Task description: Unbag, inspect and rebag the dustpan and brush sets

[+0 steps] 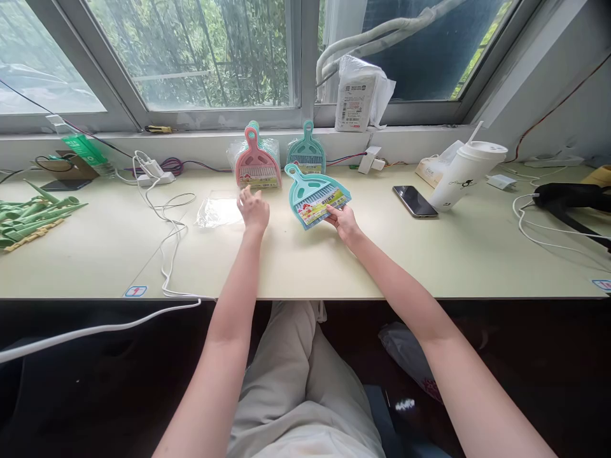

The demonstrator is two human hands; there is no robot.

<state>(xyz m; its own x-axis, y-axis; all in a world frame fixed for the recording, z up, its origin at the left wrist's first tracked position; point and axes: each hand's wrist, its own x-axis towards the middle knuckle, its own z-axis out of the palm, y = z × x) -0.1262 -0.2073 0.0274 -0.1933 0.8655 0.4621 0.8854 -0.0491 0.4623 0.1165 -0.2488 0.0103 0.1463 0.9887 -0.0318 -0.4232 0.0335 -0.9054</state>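
My right hand (342, 222) grips a teal dustpan and brush set (312, 196) by its lower right edge, tilted above the table. A printed yellow label runs across its bristles. My left hand (254, 211) has bent, slightly parted fingers and appears to hold nothing. It is just in front of a pink dustpan and brush set (258, 159), at the front of a stack in clear wrap against the wall. Beside that hand, a clear plastic bag (217, 212) lies flat on the table. Another teal dustpan and brush set (307, 149) leans on the wall behind the held one.
To the right are a phone (415, 201), a white lidded cup (465, 178) with a straw, and a tissue pack (436, 168). White cables (167, 254) cross the table on the left, near green folded pieces (33, 216) and a green-labelled bottle (83, 149). The table's front edge (305, 298) is near my lap.
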